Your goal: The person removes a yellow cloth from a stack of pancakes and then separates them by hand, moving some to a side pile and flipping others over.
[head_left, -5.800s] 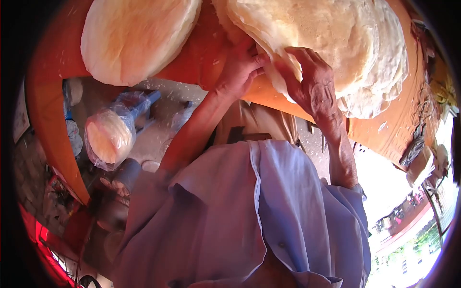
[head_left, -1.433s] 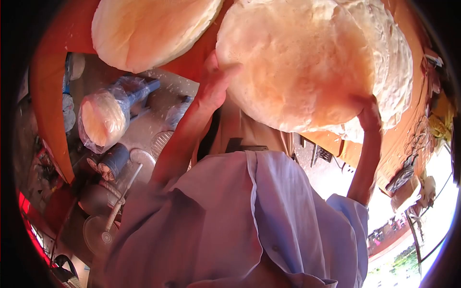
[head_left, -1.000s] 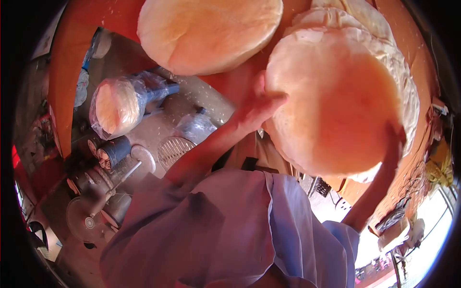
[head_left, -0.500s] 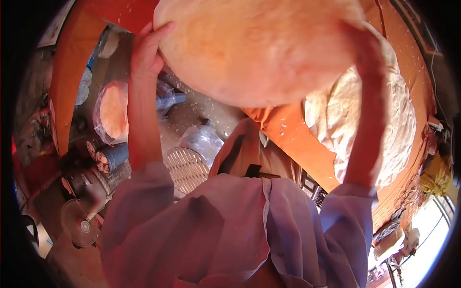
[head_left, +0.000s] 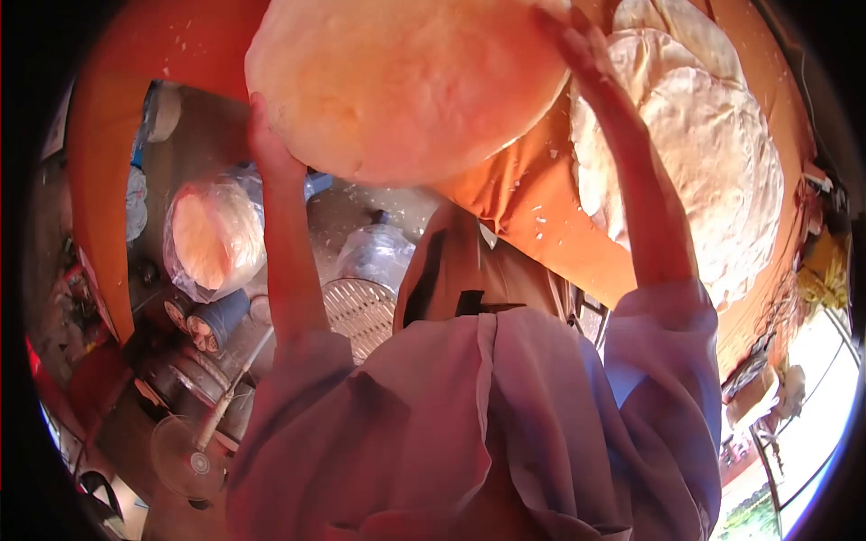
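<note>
Half a second back the round flatbread (head_left: 410, 86) was held higher and more to the right; both arms have since swung it left, so it now hangs over the near edge of the orange desk (head_left: 532, 194), clear of the flatbread stack (head_left: 713, 171).

Nearest the camera is the person's pale shirt (head_left: 469, 424), with both forearms rising from its sleeves. Further out, the left hand (head_left: 271, 149) props the bread's lower left rim and the right hand (head_left: 586, 54) presses on its right rim. Fingers on both hands seem curled lightly around the edge, gripping the bread between them, though backlight and the bread itself hide most of them.

Doing this well probably means keeping the two holds opposite each other and the tension even, so the thin sheet neither folds nor tears, and lowering it flat rather than edge first.

Being a disc, the bread has no real long axis; its broad face is turned towards the camera and tilted, left rim lower than right. Down on the floor to the left lies a bagged flatbread bundle (head_left: 216, 239), with a round wire rack (head_left: 361, 311) beside it.
</note>
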The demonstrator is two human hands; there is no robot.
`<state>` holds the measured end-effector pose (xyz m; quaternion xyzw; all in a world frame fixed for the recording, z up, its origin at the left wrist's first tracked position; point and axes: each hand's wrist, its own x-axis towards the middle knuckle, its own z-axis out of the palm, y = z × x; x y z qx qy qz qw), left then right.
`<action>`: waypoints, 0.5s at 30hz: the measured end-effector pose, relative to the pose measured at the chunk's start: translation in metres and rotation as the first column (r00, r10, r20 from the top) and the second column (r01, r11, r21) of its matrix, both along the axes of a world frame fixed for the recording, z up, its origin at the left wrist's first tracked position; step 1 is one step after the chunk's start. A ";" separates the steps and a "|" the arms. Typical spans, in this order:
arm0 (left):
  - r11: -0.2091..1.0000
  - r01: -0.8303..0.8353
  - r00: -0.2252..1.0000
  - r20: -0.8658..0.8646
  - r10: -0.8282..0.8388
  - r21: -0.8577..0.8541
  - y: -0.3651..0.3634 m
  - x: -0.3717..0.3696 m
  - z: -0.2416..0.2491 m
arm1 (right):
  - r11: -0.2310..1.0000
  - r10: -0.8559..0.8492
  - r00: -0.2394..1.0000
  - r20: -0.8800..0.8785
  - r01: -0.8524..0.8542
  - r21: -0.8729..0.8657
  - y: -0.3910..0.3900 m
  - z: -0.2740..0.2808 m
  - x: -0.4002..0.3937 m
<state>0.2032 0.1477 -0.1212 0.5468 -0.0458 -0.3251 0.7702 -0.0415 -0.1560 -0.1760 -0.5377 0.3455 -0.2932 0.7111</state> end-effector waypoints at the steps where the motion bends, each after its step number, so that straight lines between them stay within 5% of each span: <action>1: 0.999 0.009 0.999 0.052 -0.011 0.040 -0.004 -0.005 -0.001 | 0.931 0.000 0.968 0.253 -0.092 0.353 -0.025 -0.060 -0.003; 2: 0.998 -0.002 0.998 0.063 -0.001 0.059 -0.005 -0.004 -0.005 | 0.740 -0.092 0.874 0.477 -0.261 0.620 -0.039 -0.093 -0.005; 3: 0.997 -0.014 0.997 0.078 0.008 0.077 -0.006 0.000 -0.011 | 0.986 0.080 0.988 0.133 -0.060 -0.154 -0.006 -0.041 -0.002; 6: 0.982 -0.063 0.973 0.228 0.021 0.179 -0.002 0.004 -0.028 | 0.963 -0.009 0.978 -0.209 -0.048 -0.266 0.030 0.039 0.008; 8: 0.962 -0.108 0.962 0.269 0.038 0.252 0.003 0.017 -0.051 | 0.961 -0.046 0.974 -0.223 -0.018 -0.276 0.037 0.041 0.011; 11: 0.979 -0.050 0.997 0.063 0.038 0.199 -0.004 -0.004 -0.015 | 0.953 -0.139 0.967 -0.213 0.072 -0.294 0.039 0.052 -0.006; 13: 0.998 -0.036 0.997 0.075 0.031 0.055 0.008 -0.007 -0.009 | 0.920 -0.220 0.950 -0.221 0.127 -0.371 0.037 0.071 -0.048; 15: 0.981 -0.093 0.972 0.231 0.053 0.170 0.032 -0.017 -0.009 | 0.859 -0.216 0.895 -0.391 -0.016 -0.512 0.042 0.090 -0.120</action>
